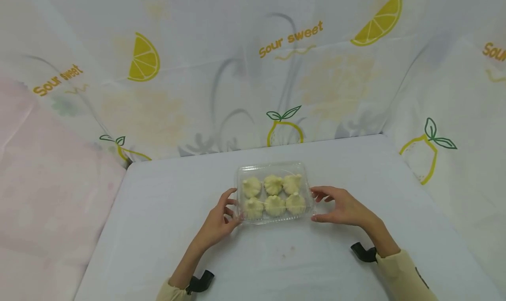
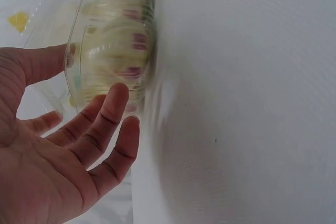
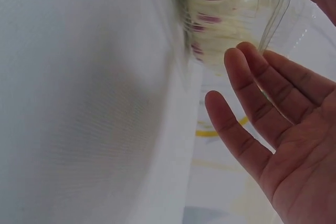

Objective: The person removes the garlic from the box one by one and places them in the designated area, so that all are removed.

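Note:
A clear plastic box [image 1: 272, 167] with its lid down sits on the white-covered table. In it are several pale, pleated, bun-shaped pieces [image 1: 274, 205] in two rows. Purple marks show low on these pieces in both wrist views. At the box's left side, my left hand [image 1: 217, 224] holds the rim by thumb and index finger; its other fingers [image 2: 107, 124] hang loosely below. My right hand [image 1: 345, 208] stands at the opposite side, thumb near the front corner. Its fingers [image 3: 254, 98] are fairly straight, tips close to the rim; firm contact cannot be made out.
The white tablecloth [image 1: 158, 195] extends around the box. A lemon-printed cloth [image 1: 197, 94] hangs behind the table and along its right side; a pinkish cloth [image 1: 47, 191] is on the left. Black curved pieces [image 1: 363, 252] are strapped at both wrists.

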{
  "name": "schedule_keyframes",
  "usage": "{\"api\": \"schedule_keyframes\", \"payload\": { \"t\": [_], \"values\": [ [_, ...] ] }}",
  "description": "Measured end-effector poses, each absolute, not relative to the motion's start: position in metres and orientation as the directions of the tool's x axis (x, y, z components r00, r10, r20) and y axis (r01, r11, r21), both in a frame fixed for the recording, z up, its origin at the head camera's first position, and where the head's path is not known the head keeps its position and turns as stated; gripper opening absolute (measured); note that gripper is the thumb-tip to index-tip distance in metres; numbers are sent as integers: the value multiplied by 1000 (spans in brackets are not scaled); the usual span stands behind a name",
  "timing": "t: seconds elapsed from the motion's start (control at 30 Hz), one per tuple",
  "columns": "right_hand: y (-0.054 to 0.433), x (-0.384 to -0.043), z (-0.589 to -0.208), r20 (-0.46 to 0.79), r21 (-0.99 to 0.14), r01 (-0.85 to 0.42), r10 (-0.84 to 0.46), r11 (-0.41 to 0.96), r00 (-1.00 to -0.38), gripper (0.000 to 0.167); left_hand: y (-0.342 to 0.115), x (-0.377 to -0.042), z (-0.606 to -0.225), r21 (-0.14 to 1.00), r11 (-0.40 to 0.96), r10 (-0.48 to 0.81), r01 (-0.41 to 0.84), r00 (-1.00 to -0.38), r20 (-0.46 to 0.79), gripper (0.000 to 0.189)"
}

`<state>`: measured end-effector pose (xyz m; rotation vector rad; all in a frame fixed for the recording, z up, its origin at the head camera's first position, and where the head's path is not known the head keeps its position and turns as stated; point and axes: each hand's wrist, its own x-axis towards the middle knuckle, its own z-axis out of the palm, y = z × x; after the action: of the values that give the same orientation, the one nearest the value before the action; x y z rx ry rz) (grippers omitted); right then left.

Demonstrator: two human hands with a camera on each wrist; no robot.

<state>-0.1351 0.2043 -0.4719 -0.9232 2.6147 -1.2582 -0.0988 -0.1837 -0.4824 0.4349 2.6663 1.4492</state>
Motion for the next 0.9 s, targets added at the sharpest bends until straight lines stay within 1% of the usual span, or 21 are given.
{"api": "schedule_keyframes", "payload": {
  "t": [0.13, 0.27, 0.43, 0.63, 0.77, 0.9],
  "values": [
    [204, -134, -473, 155, -735, -471, -556, 488, -817, 75, -184, -97, -482, 838, 507, 282, 202, -958, 61, 77],
    [204, -134, -475, 151, -733, -466, -550, 495, -821, 77, -186, -96, -480, 832, 507, 292, 224, -953, 78, 70],
    [203, -132, -478, 157, -734, -459, -533, 500, -831, 82, -189, -99, -481, 809, 526, 300, 263, -947, 113, 66],
    [204, -130, -477, 159, -745, -453, -529, 490, -834, 89, -192, -101, -478, 774, 565, 271, 286, -950, 153, 65],
    [206, -129, -480, 166, -757, -449, -525, 475, -835, 87, -193, -103, -476, 759, 565, 266, 323, -942, 203, 59],
    [207, -129, -480, 169, -755, -451, -523, 476, -835, 81, -194, -104, -474, 763, 546, 255, 347, -936, 243, 50]
  ]
}}
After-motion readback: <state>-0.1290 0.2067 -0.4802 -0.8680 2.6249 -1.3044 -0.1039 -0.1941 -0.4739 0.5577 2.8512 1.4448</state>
